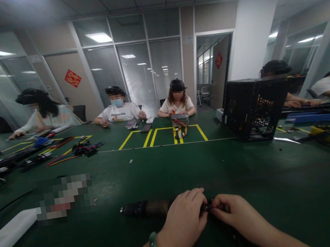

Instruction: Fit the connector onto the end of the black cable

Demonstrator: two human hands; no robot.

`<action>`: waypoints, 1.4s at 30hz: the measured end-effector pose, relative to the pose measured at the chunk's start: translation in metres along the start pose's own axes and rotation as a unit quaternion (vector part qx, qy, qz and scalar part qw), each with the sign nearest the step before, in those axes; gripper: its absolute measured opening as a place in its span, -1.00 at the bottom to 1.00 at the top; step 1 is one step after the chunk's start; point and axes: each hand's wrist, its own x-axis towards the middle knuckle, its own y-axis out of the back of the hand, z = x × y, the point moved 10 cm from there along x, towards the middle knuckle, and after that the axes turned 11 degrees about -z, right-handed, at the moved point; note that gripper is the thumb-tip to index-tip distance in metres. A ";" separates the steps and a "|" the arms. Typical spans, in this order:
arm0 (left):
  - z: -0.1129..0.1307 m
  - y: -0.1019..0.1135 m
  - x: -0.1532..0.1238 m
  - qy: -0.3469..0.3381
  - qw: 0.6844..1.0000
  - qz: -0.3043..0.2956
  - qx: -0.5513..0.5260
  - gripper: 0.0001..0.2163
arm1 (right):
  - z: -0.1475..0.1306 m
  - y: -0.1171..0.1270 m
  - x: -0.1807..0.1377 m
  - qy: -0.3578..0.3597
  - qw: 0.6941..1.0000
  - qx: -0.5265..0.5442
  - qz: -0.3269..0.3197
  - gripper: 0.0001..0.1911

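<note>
A dark electric screwdriver (156, 207) lies on its side on the green tabletop, its metal tip pointing left. My left hand (185, 214), with a green bangle at the wrist, is closed over its rear end. Close against it, my right hand (236, 208) pinches a small dark piece that looks like the end of a cable, right at the back of the tool. A dark cable (233, 235) seems to run down from there toward me. My fingers hide exactly how the cable end and the tool meet.
At left lie a white bar-shaped object (10, 235) and a black cord (8, 203). Behind are bundles of wires (85, 147), a power supply (180, 119) with coloured wires, and a black computer case (251, 112). Several people sit around the green table (172, 168).
</note>
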 end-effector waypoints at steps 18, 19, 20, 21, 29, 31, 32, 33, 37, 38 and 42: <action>0.002 0.000 0.000 -0.005 1.000 -0.010 0.002 -0.90 | -0.003 0.001 0.000 0.000 1.000 -0.012 -0.007 -0.88; 0.003 0.000 0.000 -0.010 1.000 -0.012 0.004 -0.89 | -0.004 0.001 0.000 -0.001 1.000 -0.009 -0.008 -0.88; 0.003 0.000 0.000 -0.012 1.000 -0.013 0.005 -0.89 | -0.004 0.001 0.000 -0.002 1.000 -0.006 -0.008 -0.88; 0.003 0.000 0.000 -0.011 1.000 -0.012 0.004 -0.88 | -0.004 0.001 -0.001 -0.002 1.000 -0.004 -0.008 -0.88; -0.001 -0.002 0.000 0.003 1.000 -0.005 0.009 -0.90 | 0.001 0.000 0.000 0.007 1.000 -0.004 -0.007 -0.89; 0.002 -0.002 0.000 -0.007 1.000 -0.011 0.018 -0.89 | 0.000 0.000 0.000 0.008 1.000 -0.004 -0.008 -0.88; 0.003 -0.001 0.000 -0.011 1.000 -0.013 0.020 -0.89 | -0.001 0.000 0.000 0.008 1.000 -0.005 -0.007 -0.88; 0.003 -0.001 0.000 -0.012 1.000 -0.013 0.020 -0.88 | -0.002 -0.001 0.000 0.008 1.000 -0.006 -0.007 -0.88; -0.001 0.000 -0.001 0.005 1.000 -0.002 -0.002 -0.84 | -0.002 -0.001 0.001 0.007 1.000 -0.006 -0.001 -0.89; -0.002 0.001 -0.002 0.010 1.000 0.000 -0.006 -0.83 | -0.002 0.000 0.001 0.007 1.000 -0.007 0.001 -0.89; 0.000 0.000 -0.001 -0.001 1.000 -0.004 -0.004 -0.89 | -0.001 0.000 0.000 0.008 1.000 -0.009 0.003 -0.90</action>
